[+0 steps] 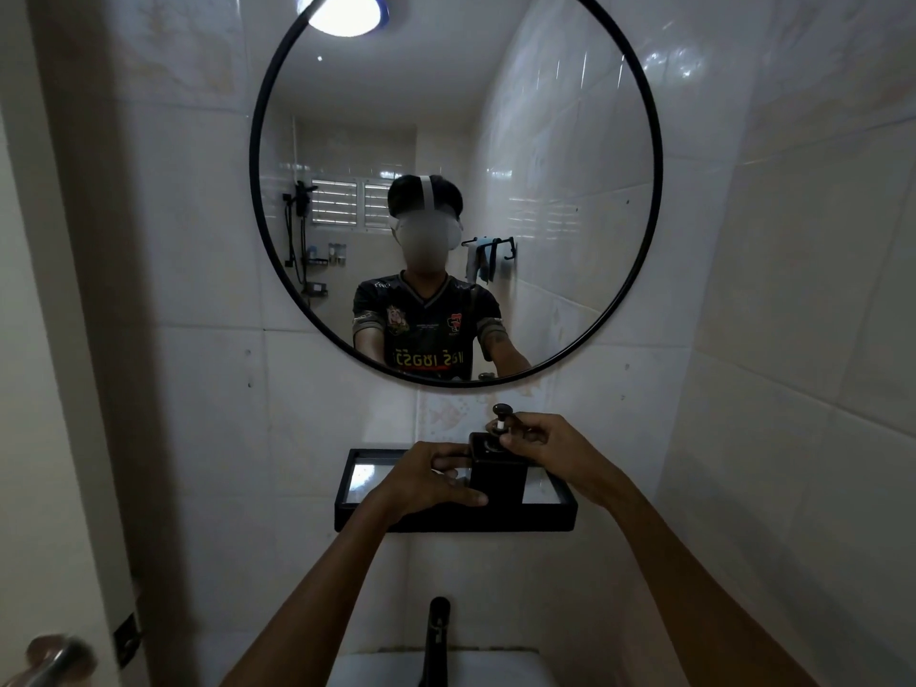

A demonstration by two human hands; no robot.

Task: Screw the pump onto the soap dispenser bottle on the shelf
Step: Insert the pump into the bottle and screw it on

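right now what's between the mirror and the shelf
In the head view, only bare tiled wall on the left; on the right the pump, pinched by the right hand, rises above the bottle between mirror and shelf.

Round black-framed mirror [456, 185] on tiled wall; black faucet [436, 637] over white sink [495, 669].

A small black-framed shelf [347, 508] with a shiny, glass-like floor is fixed to the tiled wall below the round mirror, and a square black soap dispenser bottle [498, 480] stands upright toward its right side.
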